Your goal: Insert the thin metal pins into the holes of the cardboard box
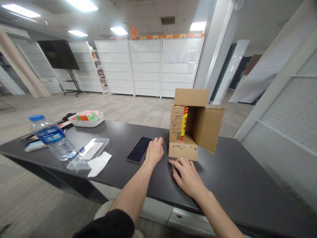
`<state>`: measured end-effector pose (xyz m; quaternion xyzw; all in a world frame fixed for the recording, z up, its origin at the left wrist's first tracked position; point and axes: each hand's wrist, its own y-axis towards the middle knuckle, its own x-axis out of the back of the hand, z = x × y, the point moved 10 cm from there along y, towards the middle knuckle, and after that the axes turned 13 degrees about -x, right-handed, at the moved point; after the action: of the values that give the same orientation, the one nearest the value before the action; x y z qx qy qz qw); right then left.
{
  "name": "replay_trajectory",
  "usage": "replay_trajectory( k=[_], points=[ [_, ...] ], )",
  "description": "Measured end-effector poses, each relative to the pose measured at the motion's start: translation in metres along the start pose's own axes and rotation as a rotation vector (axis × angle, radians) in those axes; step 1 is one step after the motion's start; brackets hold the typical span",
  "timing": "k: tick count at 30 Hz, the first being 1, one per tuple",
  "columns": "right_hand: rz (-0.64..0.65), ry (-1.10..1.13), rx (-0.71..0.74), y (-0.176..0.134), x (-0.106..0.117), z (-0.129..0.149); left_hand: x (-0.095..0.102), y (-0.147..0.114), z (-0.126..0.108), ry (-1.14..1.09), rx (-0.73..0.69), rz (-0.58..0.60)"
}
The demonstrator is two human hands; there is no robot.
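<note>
My left hand [155, 152] rests on the dark desk, its fingers curled in and their tips hidden, right beside a phone [139, 150] that lies screen up. My right hand [187, 175] lies in front of an opened cardboard box [175, 127]. Its thumb and index finger are around a small metallic piece [172, 164] on the desk, too small to name. The box lies on its side with its opening towards me and flaps spread. Small grey and dark spots dot its left flap and front flap, and yellow-red tape [184, 124] runs down the left one.
A water bottle [53, 137] stands on the left of the desk [230, 185]. Close by are a clear plastic case [92, 150], a white paper piece [100, 164] and a white tray [87, 122] of colourful packets. White shelves [146, 66] and a screen on a stand [58, 54] are behind.
</note>
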<state>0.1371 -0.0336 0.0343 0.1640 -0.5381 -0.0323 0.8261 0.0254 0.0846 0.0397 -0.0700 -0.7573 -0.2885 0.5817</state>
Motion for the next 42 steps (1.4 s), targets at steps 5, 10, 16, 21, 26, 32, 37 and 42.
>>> replay_trajectory(
  k=[5,10,16,21,26,32,37,42],
  points=[
    [0.028,-0.006,-0.011,0.000,-0.003,-0.001,0.000,0.000,0.000,0.001,0.004,0.008],
    [0.032,0.005,-0.017,0.001,-0.004,-0.002,-0.001,0.001,0.000,0.011,-0.006,-0.006],
    [0.041,0.022,-0.032,0.000,-0.003,-0.004,-0.002,0.001,0.001,0.002,0.001,0.002],
    [-0.042,0.077,-0.085,0.004,0.006,-0.018,-0.002,0.001,0.001,0.001,0.002,0.008],
    [-0.204,0.110,-0.133,0.015,0.025,-0.035,-0.003,0.001,0.001,0.005,-0.006,-0.003],
    [-0.351,0.062,-0.161,0.033,0.039,-0.048,-0.003,0.001,0.001,-0.004,-0.013,-0.008],
    [-0.417,0.035,-0.192,0.046,0.040,-0.051,-0.003,0.001,0.002,-0.002,-0.014,-0.005],
    [-0.476,0.001,-0.182,0.048,0.037,-0.050,-0.005,0.002,0.002,0.002,-0.009,-0.002]
  ],
)
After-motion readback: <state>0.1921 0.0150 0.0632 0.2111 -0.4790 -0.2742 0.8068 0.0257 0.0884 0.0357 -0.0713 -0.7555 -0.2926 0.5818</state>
